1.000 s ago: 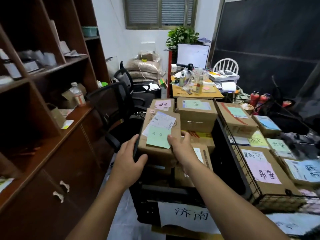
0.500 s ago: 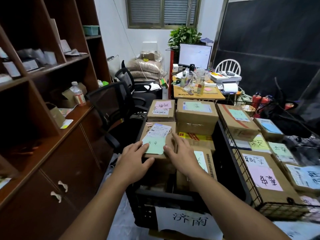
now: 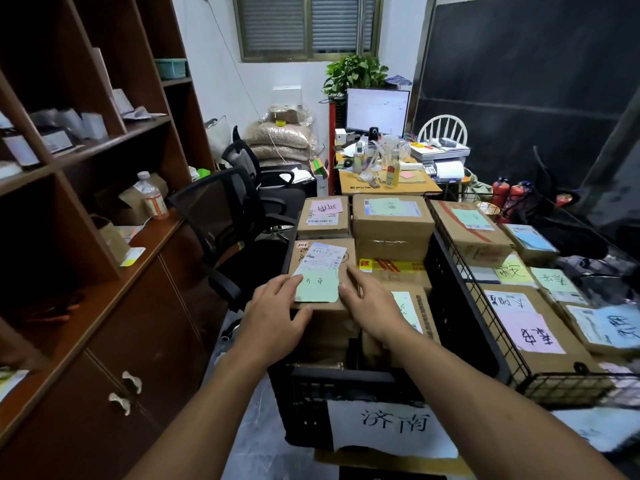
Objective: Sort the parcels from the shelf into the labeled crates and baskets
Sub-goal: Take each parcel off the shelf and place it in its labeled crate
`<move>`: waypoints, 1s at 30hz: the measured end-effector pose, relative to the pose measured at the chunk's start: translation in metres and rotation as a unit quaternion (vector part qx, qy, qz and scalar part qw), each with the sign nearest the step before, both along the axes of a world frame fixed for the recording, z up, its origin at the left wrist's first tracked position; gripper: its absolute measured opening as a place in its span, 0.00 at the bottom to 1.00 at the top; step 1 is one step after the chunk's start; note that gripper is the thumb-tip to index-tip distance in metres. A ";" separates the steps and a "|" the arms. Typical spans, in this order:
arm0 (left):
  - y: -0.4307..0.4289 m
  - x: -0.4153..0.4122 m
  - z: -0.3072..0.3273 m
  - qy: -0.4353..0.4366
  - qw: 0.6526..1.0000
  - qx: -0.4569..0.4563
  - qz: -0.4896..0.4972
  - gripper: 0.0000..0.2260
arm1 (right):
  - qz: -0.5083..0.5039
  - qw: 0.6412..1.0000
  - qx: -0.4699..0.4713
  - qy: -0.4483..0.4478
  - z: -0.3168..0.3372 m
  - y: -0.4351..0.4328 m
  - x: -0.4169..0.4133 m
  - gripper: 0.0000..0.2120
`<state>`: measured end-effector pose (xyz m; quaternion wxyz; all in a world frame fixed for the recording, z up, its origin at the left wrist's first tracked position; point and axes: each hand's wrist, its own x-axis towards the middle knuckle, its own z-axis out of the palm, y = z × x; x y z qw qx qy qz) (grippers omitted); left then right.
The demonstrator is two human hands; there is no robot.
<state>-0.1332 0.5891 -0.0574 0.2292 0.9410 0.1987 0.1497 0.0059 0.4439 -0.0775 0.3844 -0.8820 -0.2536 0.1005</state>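
- Parcel (image 3: 300, 263): brown carton lying on other cartons at the left side of the black crate (image 3: 346, 379).
- Crate's near wall carries a white sheet (image 3: 394, 424) reading "济南".
- Green note (image 3: 317, 285) on the parcel: handwritten, first character "济"; the printed shipping label (image 3: 327, 256) above it is illegible.
- Left hand (image 3: 273, 317): fingers flat on the parcel top, grip slack.
- Right hand (image 3: 370, 306): fingers straight along the parcel's right edge, holding nothing.

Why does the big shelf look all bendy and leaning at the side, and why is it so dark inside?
Head view: the wide-angle lens bows straight lines near the edges, so the wooden shelf seems to lean. Its compartments sit in deep shadow. The monitor is washed out to a white glow. In the middle, the parcel is sharp, and its green note shows its writing.
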 end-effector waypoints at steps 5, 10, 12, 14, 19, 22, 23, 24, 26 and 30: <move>-0.010 0.008 0.010 -0.052 0.998 0.009 -0.022 0.26 | -0.002 0.991 -0.059 -0.124 0.014 -0.031 -0.010 0.24; -0.049 0.031 0.020 -0.100 0.986 0.063 -0.120 0.26 | -0.062 0.946 -0.192 -0.253 0.036 -0.102 -0.011 0.25; -0.071 0.040 0.018 -0.100 0.978 0.086 -0.163 0.27 | -0.103 0.934 -0.217 -0.264 0.039 -0.139 -0.014 0.23; -0.098 0.048 0.016 -0.102 0.970 0.097 -0.199 0.27 | -0.142 0.923 -0.227 -0.275 0.040 -0.179 -0.023 0.22; -0.192 0.063 0.017 -0.090 0.943 0.088 -0.309 0.25 | -0.235 0.896 -0.292 -0.238 0.030 -0.282 -0.066 0.27; -0.255 0.057 0.016 -0.084 0.918 0.089 -0.378 0.25 | -0.307 0.877 -0.303 -0.210 0.025 -0.345 -0.110 0.26; -0.276 0.052 0.014 -0.078 0.910 0.086 -0.398 0.25 | -0.330 0.872 -0.304 -0.196 0.024 -0.366 -0.127 0.24; -0.297 0.046 0.011 -0.074 0.902 0.083 -0.418 0.25 | -0.351 0.865 -0.309 -0.181 0.024 -0.386 -0.146 0.21; -0.339 0.029 0.006 -0.066 0.883 0.077 -0.458 0.26 | -0.377 0.851 -0.337 -0.144 0.025 -0.426 -0.188 0.19; -0.423 -0.017 0.002 -0.054 0.838 0.065 -0.539 0.26 | -0.453 0.809 -0.363 -0.094 0.017 -0.493 -0.278 0.22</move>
